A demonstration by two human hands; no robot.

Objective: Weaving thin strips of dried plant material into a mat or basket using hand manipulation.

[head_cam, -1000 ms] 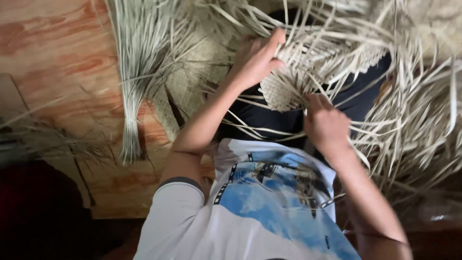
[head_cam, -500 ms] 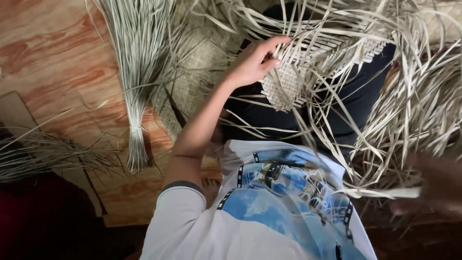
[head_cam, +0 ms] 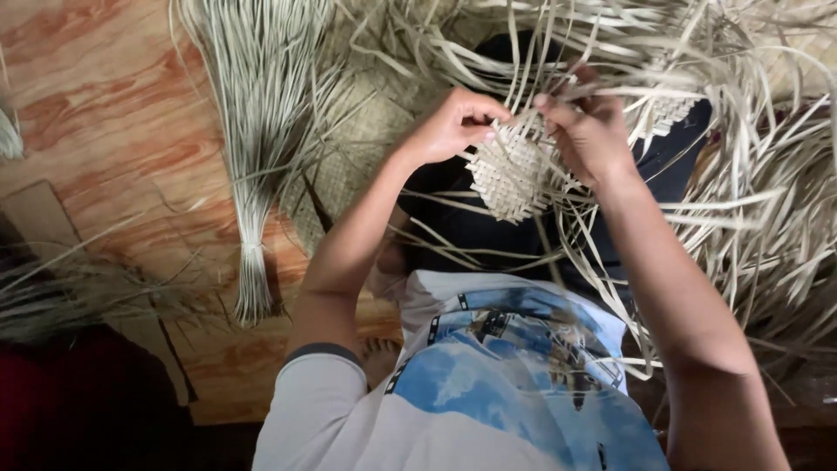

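Note:
A small woven palm-strip piece (head_cam: 513, 173) hangs over my lap, with long loose pale strips (head_cam: 697, 218) trailing from it to the right. My left hand (head_cam: 453, 124) pinches the left upper edge of the woven piece. My right hand (head_cam: 586, 131) grips strips at its upper right edge. Both hands are closed on the weaving, close together.
A tied bundle of thin dry strips (head_cam: 253, 157) lies on the wooden floor (head_cam: 105, 131) to the left. A flat woven mat (head_cam: 349, 148) lies beneath my left arm. More loose strips (head_cam: 61, 288) lie at the far left. A heap of strips fills the right side.
My right hand has come back up from the lower right to the woven piece. My left hand has shifted onto the piece's edge, and the piece now sits between both hands.

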